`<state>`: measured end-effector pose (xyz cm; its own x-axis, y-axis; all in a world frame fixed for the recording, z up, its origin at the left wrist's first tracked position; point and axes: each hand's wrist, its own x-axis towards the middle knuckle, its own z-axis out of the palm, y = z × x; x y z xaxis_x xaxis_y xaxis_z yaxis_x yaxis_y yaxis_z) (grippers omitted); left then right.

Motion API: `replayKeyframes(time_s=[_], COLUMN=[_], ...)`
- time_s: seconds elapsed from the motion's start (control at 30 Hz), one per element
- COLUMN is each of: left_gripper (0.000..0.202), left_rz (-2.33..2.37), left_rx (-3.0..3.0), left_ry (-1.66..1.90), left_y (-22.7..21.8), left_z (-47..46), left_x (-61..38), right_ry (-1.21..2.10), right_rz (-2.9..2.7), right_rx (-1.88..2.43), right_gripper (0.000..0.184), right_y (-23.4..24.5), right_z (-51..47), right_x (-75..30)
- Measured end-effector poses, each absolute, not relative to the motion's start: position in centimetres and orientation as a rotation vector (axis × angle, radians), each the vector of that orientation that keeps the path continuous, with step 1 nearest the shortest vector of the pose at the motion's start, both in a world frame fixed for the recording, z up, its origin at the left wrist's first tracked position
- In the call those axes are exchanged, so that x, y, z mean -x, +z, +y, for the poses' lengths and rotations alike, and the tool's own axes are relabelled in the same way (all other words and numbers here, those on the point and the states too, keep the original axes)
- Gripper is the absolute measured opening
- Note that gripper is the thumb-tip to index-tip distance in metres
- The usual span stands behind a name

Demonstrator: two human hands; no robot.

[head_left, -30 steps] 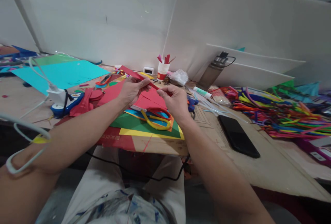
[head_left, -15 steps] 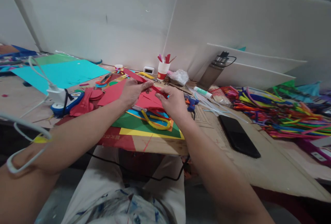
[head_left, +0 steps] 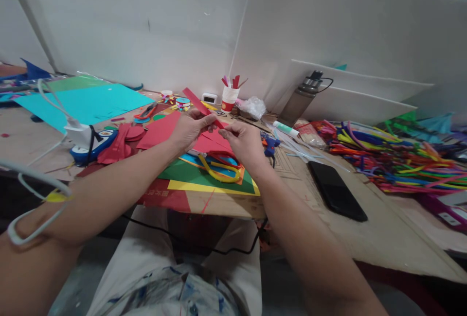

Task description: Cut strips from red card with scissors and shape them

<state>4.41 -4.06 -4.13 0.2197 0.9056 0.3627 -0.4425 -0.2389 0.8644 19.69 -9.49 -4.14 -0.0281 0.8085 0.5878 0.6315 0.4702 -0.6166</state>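
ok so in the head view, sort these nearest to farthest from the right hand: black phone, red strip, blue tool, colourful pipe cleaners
From the right hand:
1. Red strip, held in it
2. Blue tool, just to its right
3. Black phone, farther right and nearer the wearer
4. Colourful pipe cleaners, piled at far right

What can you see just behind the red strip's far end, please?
Behind the red strip: a white device to its right and a blue-and-white piece to its left. What the strip and left hand cover cannot be seen.
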Motion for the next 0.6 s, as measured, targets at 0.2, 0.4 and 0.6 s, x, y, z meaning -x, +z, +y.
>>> replayKeyframes(time_s=[0.2,0.4,0.6], left_gripper=[0.03,0.031,0.025], left_rz=[0.367,0.372,0.399], left_rx=[-1.227,-1.352,-1.333], left_ry=[1.254,1.065,1.064], left_y=[-3.6,-3.9,-4.0], left_z=[-3.5,-3.0,-3.0], left_x=[-3.4,-2.9,-2.9], right_ry=[0.381,0.494,0.472], right_rz=[-1.683,-1.674,-1.733], right_rx=[1.212,1.203,1.214], right_gripper=[0.015,0.018,0.019], right_y=[-4.2,-4.2,-4.1], right_z=[-9.3,-9.3,-9.3], right_x=[-19.7,-19.8,-19.9])
